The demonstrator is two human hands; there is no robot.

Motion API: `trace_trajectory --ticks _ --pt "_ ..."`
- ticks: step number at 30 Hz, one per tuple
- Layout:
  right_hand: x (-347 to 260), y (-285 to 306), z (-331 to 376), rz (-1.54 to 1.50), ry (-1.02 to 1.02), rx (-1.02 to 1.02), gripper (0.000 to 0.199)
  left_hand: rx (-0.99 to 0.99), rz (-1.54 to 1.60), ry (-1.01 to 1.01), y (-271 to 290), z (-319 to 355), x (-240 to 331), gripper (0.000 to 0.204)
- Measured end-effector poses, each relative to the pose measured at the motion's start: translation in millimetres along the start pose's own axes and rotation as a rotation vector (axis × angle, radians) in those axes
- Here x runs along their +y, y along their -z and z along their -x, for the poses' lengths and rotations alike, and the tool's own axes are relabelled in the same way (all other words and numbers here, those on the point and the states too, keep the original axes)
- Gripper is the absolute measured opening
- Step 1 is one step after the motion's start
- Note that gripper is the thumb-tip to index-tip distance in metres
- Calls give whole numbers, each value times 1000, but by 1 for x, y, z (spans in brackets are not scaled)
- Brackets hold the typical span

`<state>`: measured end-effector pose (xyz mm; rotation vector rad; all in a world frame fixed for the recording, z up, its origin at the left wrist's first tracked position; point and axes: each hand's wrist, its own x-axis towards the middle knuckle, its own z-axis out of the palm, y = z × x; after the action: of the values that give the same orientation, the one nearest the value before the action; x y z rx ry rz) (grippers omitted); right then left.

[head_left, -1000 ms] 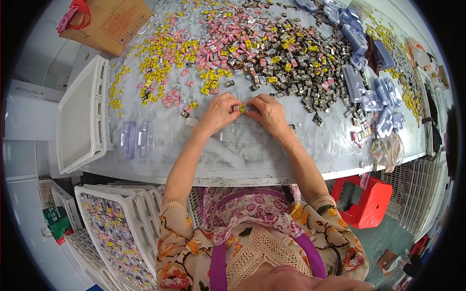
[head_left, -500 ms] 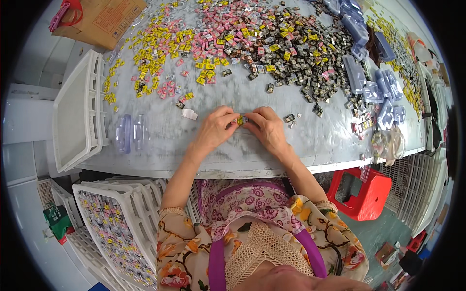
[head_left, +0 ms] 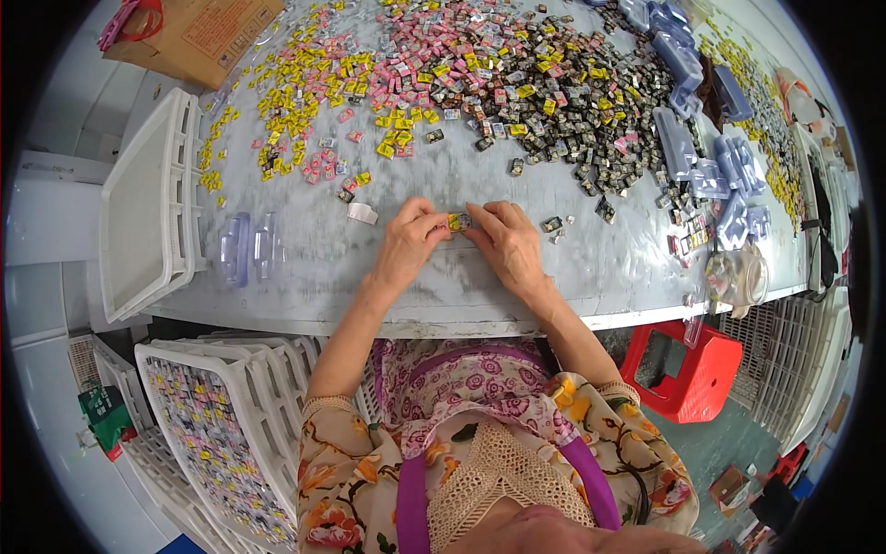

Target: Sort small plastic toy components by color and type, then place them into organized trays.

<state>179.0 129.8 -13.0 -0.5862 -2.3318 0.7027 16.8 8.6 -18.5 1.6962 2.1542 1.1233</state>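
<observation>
A short row of small yellow and dark pieces (head_left: 458, 222) is held just above the grey table (head_left: 434, 300), its left end pinched between the thumb and fingers of the left hand (head_left: 404, 245) and its right end by those of the right hand (head_left: 506, 242). Below the table's left side, a white crate (head_left: 242, 397) is filled with close-set rows of pink, yellow and dark pieces. A white tray (head_left: 186, 198) is placed at the table's left edge, near a cardboard box (head_left: 198, 42). Bluish plastic shells (head_left: 678, 143) are heaped beside loose dark pieces (head_left: 600, 138).
</observation>
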Motion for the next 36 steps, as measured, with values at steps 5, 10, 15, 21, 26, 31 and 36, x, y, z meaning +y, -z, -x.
trace_trajectory --ticks 5,10,15,21,26,31,36 --pt "11 1 1 -38 27 -7 23 14 65 78 2 1 8 34" --pt "9 -1 -2 -10 80 -8 15 26 5 46 1 1 5 36" --pt "8 0 2 -14 22 -92 18 -28 -11 56 3 -1 7 37" --pt "9 8 7 -114 -28 -101 26 -8 62 93 10 4 14 39" --pt "9 13 5 -271 -136 -133 29 80 101 250 31 7 12 41" --pt "12 9 4 -284 -119 -134 28 134 25 201 41 18 -7 35" --pt "16 9 6 -283 -170 -97 22 343 -130 366 91 -3 -55 30"
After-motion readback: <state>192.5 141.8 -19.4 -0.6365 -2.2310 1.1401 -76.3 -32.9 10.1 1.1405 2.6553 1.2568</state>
